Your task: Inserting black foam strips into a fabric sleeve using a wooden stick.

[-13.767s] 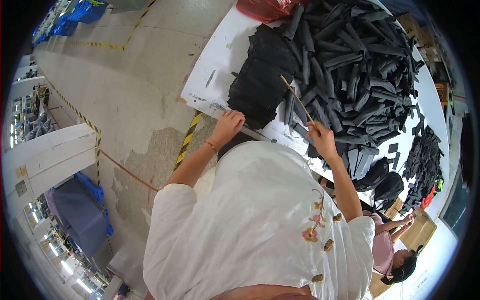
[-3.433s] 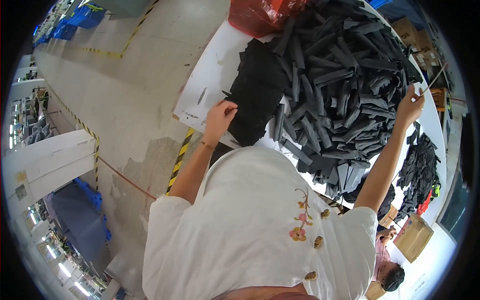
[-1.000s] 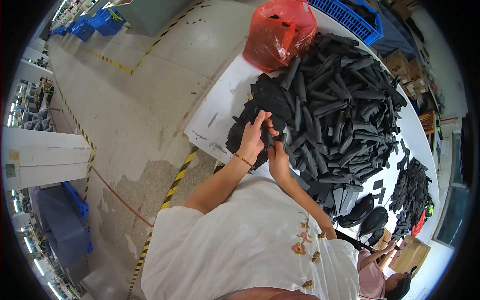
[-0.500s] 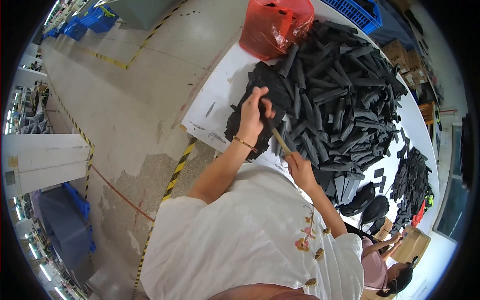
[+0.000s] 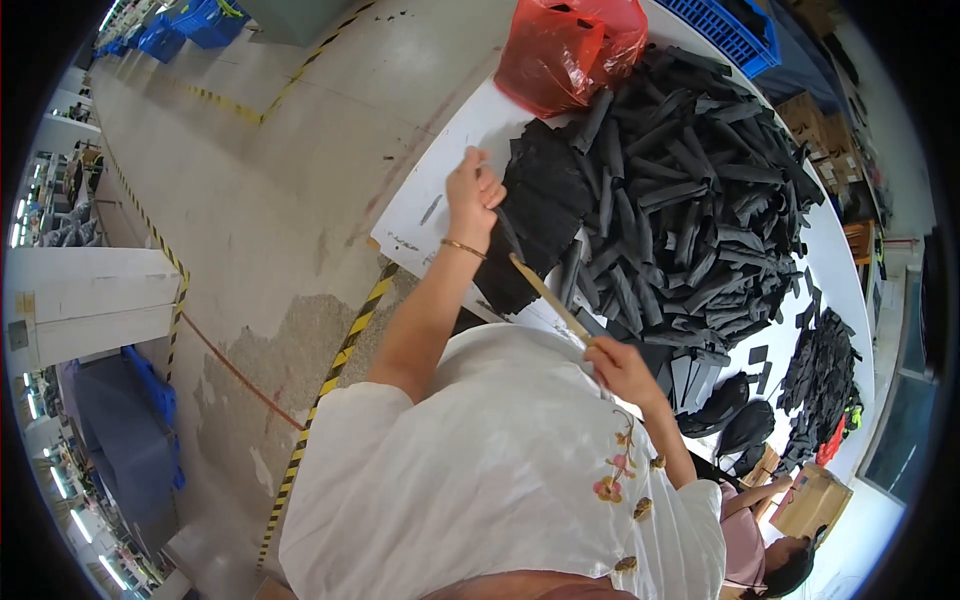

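My right hand (image 5: 622, 368) is wrapped round one end of a thin, light wooden stick (image 5: 552, 298). The stick slants up and left, over the table edge. My left hand (image 5: 473, 198), with a bracelet at the wrist, is closed and slightly blurred; a narrow black fabric strip (image 5: 509, 234) runs from its fingers down toward the stick's tip. Under and beside it lies a stack of flat black fabric pieces (image 5: 545, 185). Right of that stack, a large heap of black rolled fabric strips (image 5: 690, 200) covers much of the white table (image 5: 412, 205).
A red plastic bag (image 5: 565, 55) stands at the table's far end, near a blue crate (image 5: 735, 35). Black pouches (image 5: 745, 423) and a second black pile (image 5: 820, 370) lie to the right. Another person (image 5: 755, 540) works beside a cardboard box (image 5: 810, 505). Yellow-black tape (image 5: 345, 350) marks the floor.
My left hand has moved left, away from the stick's tip. The stick's tip, earlier up against the dark piece by my left hand, now shows bare. My right hand has shifted slightly down and right.
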Motion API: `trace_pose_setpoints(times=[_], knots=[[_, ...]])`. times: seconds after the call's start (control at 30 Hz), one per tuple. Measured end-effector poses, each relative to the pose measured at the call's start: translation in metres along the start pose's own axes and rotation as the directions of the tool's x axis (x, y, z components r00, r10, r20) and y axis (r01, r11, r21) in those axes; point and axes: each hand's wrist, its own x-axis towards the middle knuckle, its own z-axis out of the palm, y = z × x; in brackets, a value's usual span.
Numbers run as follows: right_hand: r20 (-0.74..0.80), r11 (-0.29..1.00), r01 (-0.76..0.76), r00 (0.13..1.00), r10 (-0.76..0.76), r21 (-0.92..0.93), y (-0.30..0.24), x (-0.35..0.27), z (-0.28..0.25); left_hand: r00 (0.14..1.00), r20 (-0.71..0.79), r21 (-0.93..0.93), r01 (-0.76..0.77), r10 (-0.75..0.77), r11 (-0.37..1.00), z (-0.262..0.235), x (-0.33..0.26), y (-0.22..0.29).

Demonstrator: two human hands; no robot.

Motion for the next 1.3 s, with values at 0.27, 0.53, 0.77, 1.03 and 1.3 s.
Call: trace_pose_setpoints(times=[0.27,0.53,0.77,1.03,1.3], knots=[[-0.623,0.924,0.378,0.736,-0.263,0.056,-0.036,0.102,0.022,0.965,-0.216,-0.075,0.137,-0.150,0.988,0.032,-0.035,-0.067],[-0.647,0.906,0.406,0.723,-0.240,0.118,-0.023,0.124,-0.021,0.702,0.529,0.768,-0.159,-0.476,0.620,0.029,-0.041,-0.050],[-0.882,0.815,0.507,0.470,0.010,0.280,-0.058,0.118,-0.068,0.614,0.568,0.730,-0.067,-0.548,0.680,0.039,-0.102,-0.076],[-0.999,0.735,0.677,0.024,0.024,0.033,-0.051,0.101,-0.287,0.853,0.374,0.778,-0.074,-0.365,0.624,-0.011,-0.085,-0.064],[-0.992,0.991,0.076,-0.057,-0.110,-0.114,0.045,0.080,-0.355,0.978,0.206,0.835,-0.157,-0.036,0.527,-0.067,-0.038,-0.033]])
